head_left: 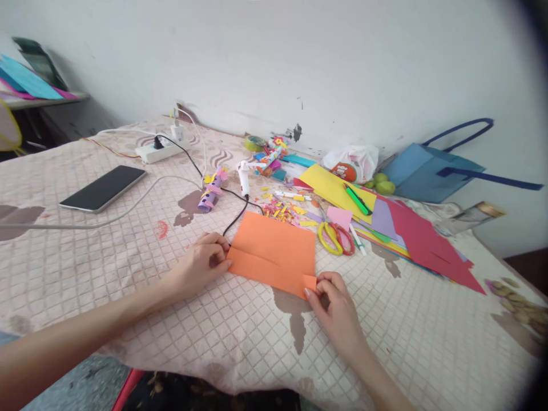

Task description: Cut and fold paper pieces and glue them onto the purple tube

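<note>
An orange sheet of paper (274,245) lies on the quilted tablecloth in front of me, with a crease running across its lower part. My left hand (209,257) pinches its left edge between thumb and fingers. At the lower right corner, a small flap is folded over, and my right hand (331,294) grips the paper there. Just beyond the sheet are paper scraps (285,211) and a white glue gun (244,178) with a black cord. Scissors (336,238) with yellow and red handles rest close to the sheet's right edge.
A phone (104,188) and a power strip (162,150) with cables are at left. A purple paper roll (210,191) stands near the glue gun. Coloured sheets (422,240), a green cutter (358,200) and a blue bag (428,171) are at right, before the wall.
</note>
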A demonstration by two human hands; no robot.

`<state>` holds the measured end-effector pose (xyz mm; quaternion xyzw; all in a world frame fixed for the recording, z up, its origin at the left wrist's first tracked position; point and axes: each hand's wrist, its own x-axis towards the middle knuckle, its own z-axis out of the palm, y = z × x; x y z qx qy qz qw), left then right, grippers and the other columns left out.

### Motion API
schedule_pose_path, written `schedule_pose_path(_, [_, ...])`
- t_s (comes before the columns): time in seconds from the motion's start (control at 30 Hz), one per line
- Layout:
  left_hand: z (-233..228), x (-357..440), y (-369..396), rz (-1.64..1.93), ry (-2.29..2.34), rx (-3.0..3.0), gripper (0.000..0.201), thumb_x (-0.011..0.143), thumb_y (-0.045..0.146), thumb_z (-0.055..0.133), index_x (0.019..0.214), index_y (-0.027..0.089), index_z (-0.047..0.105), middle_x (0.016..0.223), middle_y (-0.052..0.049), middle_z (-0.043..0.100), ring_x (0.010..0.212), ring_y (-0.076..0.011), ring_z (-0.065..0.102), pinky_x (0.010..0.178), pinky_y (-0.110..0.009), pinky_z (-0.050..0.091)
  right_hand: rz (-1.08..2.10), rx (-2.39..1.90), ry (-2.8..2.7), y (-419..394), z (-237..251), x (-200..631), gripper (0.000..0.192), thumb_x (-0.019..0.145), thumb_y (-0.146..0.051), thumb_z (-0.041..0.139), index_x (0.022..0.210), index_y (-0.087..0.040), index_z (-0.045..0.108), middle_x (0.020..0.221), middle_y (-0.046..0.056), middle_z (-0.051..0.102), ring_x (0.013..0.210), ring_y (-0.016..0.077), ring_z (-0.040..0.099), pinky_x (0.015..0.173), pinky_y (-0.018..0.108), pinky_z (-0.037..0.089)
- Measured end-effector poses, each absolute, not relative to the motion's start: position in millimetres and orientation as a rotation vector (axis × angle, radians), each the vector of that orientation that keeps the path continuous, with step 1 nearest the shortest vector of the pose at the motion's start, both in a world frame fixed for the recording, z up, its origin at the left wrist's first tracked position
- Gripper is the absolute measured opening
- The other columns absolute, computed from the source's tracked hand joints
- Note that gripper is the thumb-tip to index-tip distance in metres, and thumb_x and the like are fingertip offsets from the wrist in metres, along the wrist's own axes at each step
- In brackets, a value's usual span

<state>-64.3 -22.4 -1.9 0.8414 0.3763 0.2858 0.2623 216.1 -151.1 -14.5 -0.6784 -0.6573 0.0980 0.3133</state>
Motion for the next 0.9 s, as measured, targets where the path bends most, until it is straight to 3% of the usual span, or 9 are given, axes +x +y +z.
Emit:
schedule_pose_path(0.57, [-2.9,-62.3,-24.0,0.733,1.066,2.339,0.02,0.073,0.016,0.054,0.056,0.016,0.045,0.091,-0.004,0.053,0.086,-0.0161,0.052,0.076,-0.032,0.045,0.267,-1.794,-1.733,-151.2,-14.4,216.4,0.016,0.083,-0.024,0.047,0.069,-0.021,0.042,0.087,0.006,0.046,0.08,0.0197,0.049,0.07,0.035,0.044])
schedule_pose_path(0.67, [-5.2,-63.1,-24.6,0.795,1.071,2.368,0.012,0.073,0.014,0.053,0.065,0.017,0.045,0.093,-0.004,0.052,0.089,-0.0169,0.052,0.079,-0.034,0.044,0.232,-1.79,-1.702,-151.2,-14.9,215.9,0.007,0.081,-0.024,0.05,0.082,-0.02,0.044,0.086,0.004,0.045,0.079,0.0191,0.048,0.069,0.035,0.045])
schedule_pose_path(0.8, [-11.9,-64.7,-25.4,0.826,1.149,2.357,0.019,0.072,0.013,0.052,0.089,0.019,0.045,0.095,-0.004,0.051,0.092,-0.0187,0.051,0.081,-0.036,0.043,0.217,-1.817,-1.674,-152.0,-14.0,214.6,0.032,0.08,-0.024,0.051,0.11,-0.019,0.041,0.096,0.006,0.045,0.079,0.0179,0.047,0.073,0.037,0.046])
schedule_pose_path(0.9, [-14.6,-65.1,-26.7,0.808,1.188,2.348,0.026,0.073,0.014,0.052,0.097,0.02,0.043,0.098,-0.004,0.05,0.094,-0.0194,0.051,0.083,-0.037,0.043,0.238,-1.812,-1.699,-152.1,-13.1,214.0,0.041,0.082,-0.024,0.049,0.121,-0.02,0.037,0.103,0.008,0.043,0.08,0.0177,0.047,0.075,0.038,0.046])
